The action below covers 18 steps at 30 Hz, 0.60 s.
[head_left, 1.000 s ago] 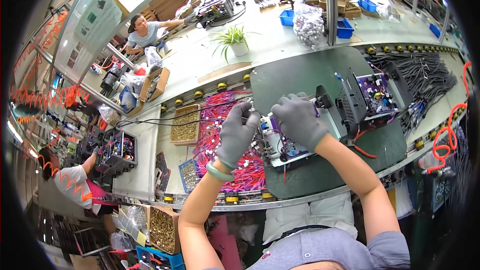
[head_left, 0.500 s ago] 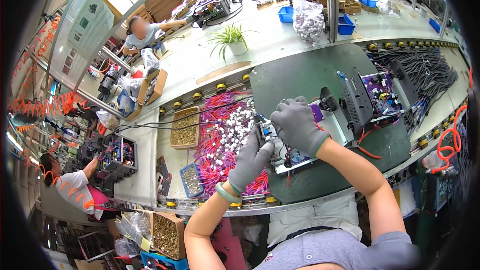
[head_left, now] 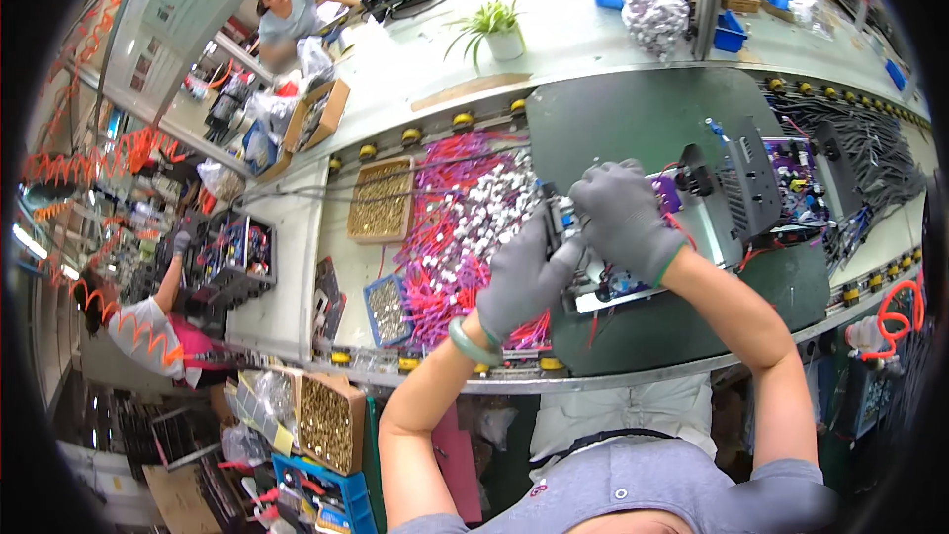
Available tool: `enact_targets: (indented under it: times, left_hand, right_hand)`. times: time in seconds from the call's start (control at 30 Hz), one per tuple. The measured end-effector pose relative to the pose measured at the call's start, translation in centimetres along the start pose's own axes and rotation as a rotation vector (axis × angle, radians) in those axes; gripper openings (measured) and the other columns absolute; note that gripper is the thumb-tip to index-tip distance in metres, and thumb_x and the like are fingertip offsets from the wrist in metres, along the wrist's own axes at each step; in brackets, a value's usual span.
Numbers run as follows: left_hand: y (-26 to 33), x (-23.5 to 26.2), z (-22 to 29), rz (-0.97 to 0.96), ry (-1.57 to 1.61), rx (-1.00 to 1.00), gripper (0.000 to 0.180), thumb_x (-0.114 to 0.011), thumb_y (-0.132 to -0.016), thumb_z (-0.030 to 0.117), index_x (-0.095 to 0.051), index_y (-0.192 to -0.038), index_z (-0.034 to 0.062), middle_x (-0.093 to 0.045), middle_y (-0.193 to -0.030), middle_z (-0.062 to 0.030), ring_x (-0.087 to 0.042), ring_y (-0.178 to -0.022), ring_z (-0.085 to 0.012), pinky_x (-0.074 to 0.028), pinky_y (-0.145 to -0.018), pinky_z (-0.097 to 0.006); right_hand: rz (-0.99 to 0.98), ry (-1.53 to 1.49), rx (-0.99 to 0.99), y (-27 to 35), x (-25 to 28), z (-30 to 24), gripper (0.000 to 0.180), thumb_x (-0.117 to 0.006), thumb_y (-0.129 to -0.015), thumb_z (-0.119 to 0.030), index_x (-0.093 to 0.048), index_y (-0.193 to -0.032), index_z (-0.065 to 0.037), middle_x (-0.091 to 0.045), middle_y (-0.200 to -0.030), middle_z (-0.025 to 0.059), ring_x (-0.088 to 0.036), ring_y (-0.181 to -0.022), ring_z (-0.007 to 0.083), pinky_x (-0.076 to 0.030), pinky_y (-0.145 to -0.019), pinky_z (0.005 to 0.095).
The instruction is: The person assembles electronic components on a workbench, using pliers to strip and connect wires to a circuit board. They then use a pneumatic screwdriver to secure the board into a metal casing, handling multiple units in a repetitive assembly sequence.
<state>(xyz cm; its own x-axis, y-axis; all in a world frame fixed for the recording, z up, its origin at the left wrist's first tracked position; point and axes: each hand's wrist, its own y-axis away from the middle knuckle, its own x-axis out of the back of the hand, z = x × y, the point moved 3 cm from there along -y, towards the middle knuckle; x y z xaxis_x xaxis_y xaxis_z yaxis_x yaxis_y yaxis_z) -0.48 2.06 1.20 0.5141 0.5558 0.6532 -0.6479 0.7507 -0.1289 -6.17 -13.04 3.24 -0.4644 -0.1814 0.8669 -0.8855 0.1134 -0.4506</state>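
Nearest us we see the tabletop's metal front edge [head_left: 494, 385], then a bare strip of green mat [head_left: 692, 334], with more bare mat beyond the hands. The open electronics unit [head_left: 613, 289] lies on it, under and between both gloved hands. Our left grip [head_left: 524, 282] is at its left end, thumb out, fingers partly curled; our right grip [head_left: 625, 216] arches over it, bent (we cannot tell what either has hold of, the fingertips being hidden). To the left, pink-purple wires [head_left: 445, 292] crowd close; to the right, an upright black panel [head_left: 753, 188] limits sideways room. Farther off sit a box of brass-coloured parts [head_left: 382, 200] and a potted plant [head_left: 502, 38].
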Motion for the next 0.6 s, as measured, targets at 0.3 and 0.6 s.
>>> enact_targets:
  times: [0.3,0.6]
  left_hand:
    - [-1.2,3.9,-25.5,0.049,-0.31,0.606,0.054,-0.07,-0.087,0.046,-0.065,-0.128,0.0108,-0.065,-0.126,-0.0136,-0.062,-0.113,-0.0332,-0.049,-0.098,-0.043]
    - [-4.3,0.0,-22.0,0.229,-0.457,0.834,0.058,-0.071,-0.08,0.055,-0.067,-0.122,0.0168,-0.056,-0.134,-0.0151,-0.051,-0.128,-0.0368,-0.04,-0.105,-0.052]
  right_hand:
    - [0.233,0.043,-0.028,6.2,9.2,5.1,0.027,-0.066,-0.083,-0.006,-0.068,-0.11,-0.006,-0.067,-0.111,0.0111,-0.063,-0.103,0.031,-0.047,-0.091,0.0421]
    - [0.3,-0.26,-0.126,7.0,7.6,6.8,0.013,-0.065,-0.084,-0.001,-0.07,-0.096,-0.003,-0.069,-0.102,0.009,-0.062,-0.099,0.0304,-0.05,-0.086,0.0375]
